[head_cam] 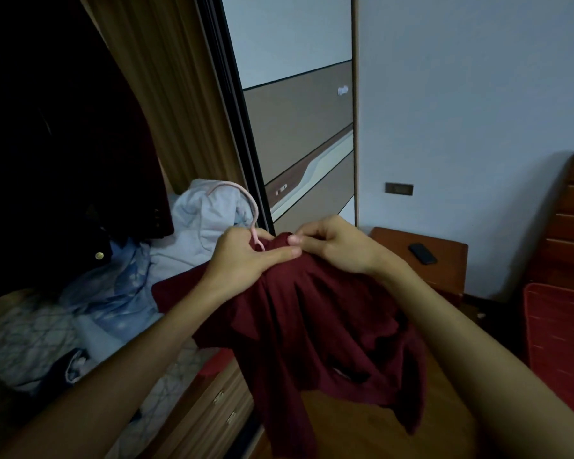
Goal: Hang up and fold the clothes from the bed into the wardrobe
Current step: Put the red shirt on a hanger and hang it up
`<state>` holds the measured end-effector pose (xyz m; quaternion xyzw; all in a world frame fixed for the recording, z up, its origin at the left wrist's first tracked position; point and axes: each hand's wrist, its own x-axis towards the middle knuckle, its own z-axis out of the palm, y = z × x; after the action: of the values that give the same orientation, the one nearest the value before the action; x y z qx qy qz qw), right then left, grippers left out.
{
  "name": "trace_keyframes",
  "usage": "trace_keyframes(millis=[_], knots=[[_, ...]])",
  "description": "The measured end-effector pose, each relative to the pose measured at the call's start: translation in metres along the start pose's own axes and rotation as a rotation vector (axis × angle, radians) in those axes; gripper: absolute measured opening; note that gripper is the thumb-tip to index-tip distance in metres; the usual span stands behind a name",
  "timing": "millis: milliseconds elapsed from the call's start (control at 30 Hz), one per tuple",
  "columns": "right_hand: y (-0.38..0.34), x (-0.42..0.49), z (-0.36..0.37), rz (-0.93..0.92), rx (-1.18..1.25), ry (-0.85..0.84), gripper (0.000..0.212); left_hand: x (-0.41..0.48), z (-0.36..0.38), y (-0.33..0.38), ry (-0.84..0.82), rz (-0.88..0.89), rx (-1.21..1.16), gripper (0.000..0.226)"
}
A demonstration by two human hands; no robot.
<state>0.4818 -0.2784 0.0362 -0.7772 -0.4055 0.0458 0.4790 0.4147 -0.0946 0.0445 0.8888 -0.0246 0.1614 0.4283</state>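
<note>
One maroon garment [312,319] hung bunched before the open wardrobe [166,77], held up by both hands. The left hand [246,256] curled round its neck and the stem of one pink hanger [246,200]. The right hand [335,246] pinched the collar between thumb and forefinger. Inside the wardrobe, pale blue clothes [196,226] lay heaped beneath dark hanging garments [63,144].
</note>
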Motion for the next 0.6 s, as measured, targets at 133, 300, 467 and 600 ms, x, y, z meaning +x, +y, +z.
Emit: trace_keyframes(millis=[133, 300, 467, 600], knots=[[0.031, -0.038, -0.028, 0.17, 0.032, 0.025, 0.035, 0.01, -0.017, 0.002, 0.097, -0.112, -0.149, 0.026], [0.079, -0.088, -0.021, 0.41, 0.401, 0.23, 0.032, 0.021, -0.046, 0.001, 0.207, -0.279, -0.305, 0.02], [0.076, -0.077, -0.014, 0.477, 0.773, 0.525, 0.044, 0.025, -0.054, 0.003, 0.12, -0.318, -0.309, 0.016], [0.064, -0.066, -0.018, 0.395, 1.114, 0.53, 0.047, 0.024, -0.059, -0.004, 0.122, -0.347, -0.32, 0.02]])
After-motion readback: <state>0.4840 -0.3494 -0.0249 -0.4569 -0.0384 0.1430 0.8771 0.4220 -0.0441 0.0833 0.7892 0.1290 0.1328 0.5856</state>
